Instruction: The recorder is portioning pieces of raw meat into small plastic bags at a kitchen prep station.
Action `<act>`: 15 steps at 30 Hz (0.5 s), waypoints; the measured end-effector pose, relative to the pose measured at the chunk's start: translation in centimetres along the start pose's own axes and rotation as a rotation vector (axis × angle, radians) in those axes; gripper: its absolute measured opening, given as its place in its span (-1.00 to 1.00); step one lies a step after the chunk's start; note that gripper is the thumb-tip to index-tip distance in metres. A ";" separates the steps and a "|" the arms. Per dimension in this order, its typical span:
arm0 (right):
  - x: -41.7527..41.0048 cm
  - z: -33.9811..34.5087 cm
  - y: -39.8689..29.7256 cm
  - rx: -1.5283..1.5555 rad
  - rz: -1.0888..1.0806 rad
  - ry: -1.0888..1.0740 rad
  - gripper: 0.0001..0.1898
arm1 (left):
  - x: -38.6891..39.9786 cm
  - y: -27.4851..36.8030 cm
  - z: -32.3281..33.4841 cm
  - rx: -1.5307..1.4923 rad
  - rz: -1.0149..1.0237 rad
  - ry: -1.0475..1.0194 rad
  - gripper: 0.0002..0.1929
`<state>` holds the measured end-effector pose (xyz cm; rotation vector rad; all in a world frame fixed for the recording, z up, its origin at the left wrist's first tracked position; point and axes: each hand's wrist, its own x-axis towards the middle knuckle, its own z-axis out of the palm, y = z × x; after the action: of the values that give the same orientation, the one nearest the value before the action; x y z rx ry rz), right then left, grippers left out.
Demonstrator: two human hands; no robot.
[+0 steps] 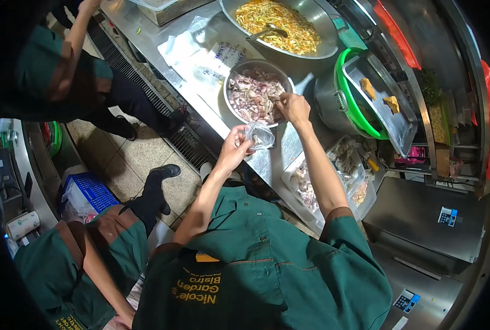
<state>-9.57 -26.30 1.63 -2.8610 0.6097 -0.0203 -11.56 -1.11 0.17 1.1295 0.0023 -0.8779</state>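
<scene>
A round metal pot (255, 93) of cut raw meat pieces (249, 99) stands on the steel counter (175, 84). My left hand (235, 148) grips a small clear plastic bag (261, 135), its mouth spread open in front of the pot's near rim. At the pot's right side, my right hand (293, 108) pinches some meat between fingers and thumb. Flat plastic bags (191, 53) lie left of the pot. Behind it is a large metal bowl (331, 51) of shredded vegetables (280, 24) with a ladle (269, 32) in it.
A green basket (352, 119) in a large pot and a tilted steel tray (383, 101) with two yellowish pieces stand to the right. Clear tubs of meat (303, 187) lie by my right forearm. One co-worker (84, 78) stands across the aisle at upper left, another (92, 260) at lower left.
</scene>
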 end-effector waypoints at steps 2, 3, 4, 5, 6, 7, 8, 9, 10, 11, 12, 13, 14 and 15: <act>-0.6 -1.2 0.2 0.028 0.008 0.004 -0.70 | 0.0 0.2 0.1 -0.002 0.023 0.004 -0.53; -1.0 -2.1 0.0 0.093 0.027 -0.006 -0.67 | 0.0 0.4 0.1 -0.002 0.025 0.007 -0.53; -1.4 -2.9 -0.1 0.159 0.048 -0.015 -0.65 | 0.1 0.5 0.1 -0.001 0.025 0.008 -0.53; -1.9 -4.1 -0.9 0.237 0.061 -0.041 -0.64 | 0.0 0.5 0.0 -0.001 0.025 0.012 -0.53; -2.5 -5.7 -2.0 0.239 0.063 -0.043 -0.64 | 0.1 0.4 -0.2 -0.015 0.014 0.008 -0.54; -3.0 -7.4 -3.2 0.281 0.025 -0.128 -0.64 | 0.1 0.3 -0.3 -0.027 0.003 0.004 -0.54; -3.6 -8.6 -3.9 0.324 -0.006 -0.209 -0.64 | 0.3 0.4 -0.2 -0.022 -0.002 -0.004 -0.54; -4.2 -9.1 -4.2 0.357 -0.058 -0.226 -0.68 | 0.4 0.4 -0.3 -0.023 -0.005 -0.016 -0.54; -4.6 -8.9 -4.0 0.360 -0.049 -0.224 -0.68 | 0.5 0.4 -0.3 -0.024 -0.008 -0.026 -0.54; -4.9 -9.2 -4.4 0.448 -0.161 -0.327 -0.69 | 0.6 0.5 -0.4 0.045 -0.010 -0.042 -0.59; -5.4 -9.5 -4.9 0.536 -0.275 -0.429 -0.70 | 0.6 0.4 -0.2 0.049 -0.015 -0.048 -0.59; -5.9 -10.2 -5.1 0.423 -0.379 -0.483 -0.72 | 0.7 0.3 -0.1 0.031 -0.004 -0.044 -0.59; -6.1 -9.8 -5.4 0.258 -0.376 -0.534 -0.71 | 0.7 0.3 0.0 0.014 0.008 -0.041 -0.60; -6.6 -9.5 -5.9 0.176 -0.348 -0.527 -0.70 | 0.7 0.3 0.0 0.017 0.004 -0.045 -0.60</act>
<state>-13.79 -20.38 12.33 -2.5970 0.0045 0.5716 -10.91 -1.47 0.08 1.1252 -0.0443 -0.9005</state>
